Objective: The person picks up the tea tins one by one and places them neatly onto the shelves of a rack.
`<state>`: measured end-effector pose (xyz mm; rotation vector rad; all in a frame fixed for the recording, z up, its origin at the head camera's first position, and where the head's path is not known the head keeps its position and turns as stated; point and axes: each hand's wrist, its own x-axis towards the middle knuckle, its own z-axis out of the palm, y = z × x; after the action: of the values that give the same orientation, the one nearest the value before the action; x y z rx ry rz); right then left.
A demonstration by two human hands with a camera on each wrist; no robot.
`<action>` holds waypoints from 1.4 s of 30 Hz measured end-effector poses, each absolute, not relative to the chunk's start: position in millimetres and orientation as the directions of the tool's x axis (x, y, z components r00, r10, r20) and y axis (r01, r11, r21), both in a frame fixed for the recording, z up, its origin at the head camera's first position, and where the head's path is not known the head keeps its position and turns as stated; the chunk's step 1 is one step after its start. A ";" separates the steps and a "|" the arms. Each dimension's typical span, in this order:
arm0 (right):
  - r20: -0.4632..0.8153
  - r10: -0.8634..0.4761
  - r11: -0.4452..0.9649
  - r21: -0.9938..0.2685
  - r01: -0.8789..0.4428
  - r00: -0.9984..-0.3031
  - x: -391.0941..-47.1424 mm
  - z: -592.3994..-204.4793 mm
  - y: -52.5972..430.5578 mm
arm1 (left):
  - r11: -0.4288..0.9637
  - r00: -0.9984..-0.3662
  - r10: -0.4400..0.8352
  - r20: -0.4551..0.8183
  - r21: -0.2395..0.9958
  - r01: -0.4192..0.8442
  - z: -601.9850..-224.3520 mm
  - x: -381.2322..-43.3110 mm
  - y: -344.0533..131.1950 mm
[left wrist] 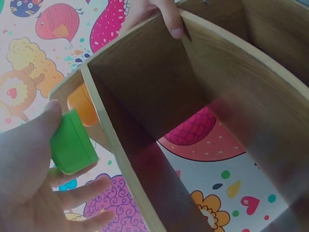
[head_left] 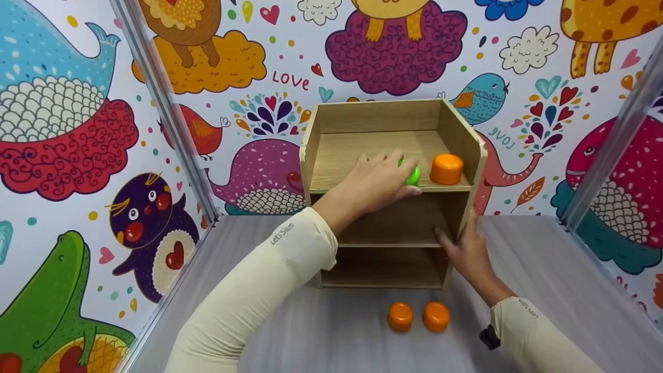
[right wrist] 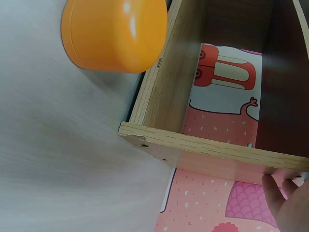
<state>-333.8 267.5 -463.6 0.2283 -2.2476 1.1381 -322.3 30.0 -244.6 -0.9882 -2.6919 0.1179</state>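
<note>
My left hand point(head_left: 370, 178) is over the front of the top tier of a small wooden shelf unit point(head_left: 383, 244). Between its thumb and a finger it pinches a green, rounded plastic piece point(left wrist: 72, 142), mostly hidden by the hand in the head view. Right of that piece, on the same tier, stands an orange cylindrical piece point(head_left: 446, 169). My right hand point(head_left: 469, 254) grips the unit's right side panel, thumb on the inner side and fingers outside. Two more orange pieces, one left point(head_left: 400, 317) and one right point(head_left: 436, 317), stand on the table before the unit.
The grey table point(head_left: 290, 331) runs out to walls printed with cartoon animals point(head_left: 259, 176). Metal posts stand at the left corner point(head_left: 171, 114) and right corner point(head_left: 606, 134). The unit's two lower tiers face forward and hold nothing visible.
</note>
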 end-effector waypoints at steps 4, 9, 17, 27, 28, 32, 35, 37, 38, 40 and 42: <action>0.589 0.115 0.616 -0.674 -0.408 -0.800 -333.7 -463.6 267.3 | 0.771 -0.744 0.636 0.203 -0.148 0.619 -241.4 -327.9 33.4; 0.613 0.140 0.634 -0.659 -0.406 -0.777 -333.8 -464.2 266.6 | 0.773 -0.747 0.633 0.202 -0.108 0.625 -239.7 -334.5 36.3; 0.598 0.147 0.627 -0.672 -0.393 -0.788 -333.8 -464.4 265.7 | 0.782 -0.758 0.620 0.203 -0.076 0.619 -239.4 -343.8 39.2; 0.600 0.145 0.624 -0.672 -0.398 -0.787 -334.8 -465.7 267.5 | 0.778 -0.758 0.622 0.196 -0.048 0.626 -241.3 -346.8 48.9; 0.600 0.144 0.624 -0.673 -0.398 -0.787 -334.9 -465.8 267.7 | 0.777 -0.756 0.624 0.196 -0.051 0.628 -241.6 -346.8 49.9; 0.601 0.136 0.619 -0.672 -0.406 -0.787 -335.1 -466.1 268.0 | 0.774 -0.751 0.630 0.198 -0.083 0.627 -242.4 -346.6 53.3; 0.605 0.135 0.619 -0.670 -0.410 -0.785 -335.3 -466.5 268.1 | 0.776 -0.751 0.629 0.200 -0.097 0.624 -242.4 -346.3 54.9; 0.609 0.132 0.618 -0.667 -0.416 -0.782 -335.4 -466.7 268.1 | 0.777 -0.752 0.627 0.202 -0.105 0.620 -242.6 -346.5 55.5; 0.609 0.133 0.618 -0.667 -0.415 -0.782 -335.4 -466.7 268.1 | 0.777 -0.751 0.628 0.204 -0.108 0.621 -242.9 -346.7 55.9; 0.610 0.133 0.619 -0.667 -0.415 -0.781 -335.3 -466.9 268.0 | 0.776 -0.749 0.629 0.207 -0.111 0.621 -243.5 -347.7 56.3; 0.610 0.129 0.620 -0.665 -0.417 -0.782 -335.0 -466.8 267.7 | 0.776 -0.749 0.629 0.208 -0.113 0.620 -244.1 -349.1 56.5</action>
<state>-335.0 267.7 -466.8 0.2249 -2.2125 1.1243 -349.1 56.5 -244.1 -0.9767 -2.7358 0.0544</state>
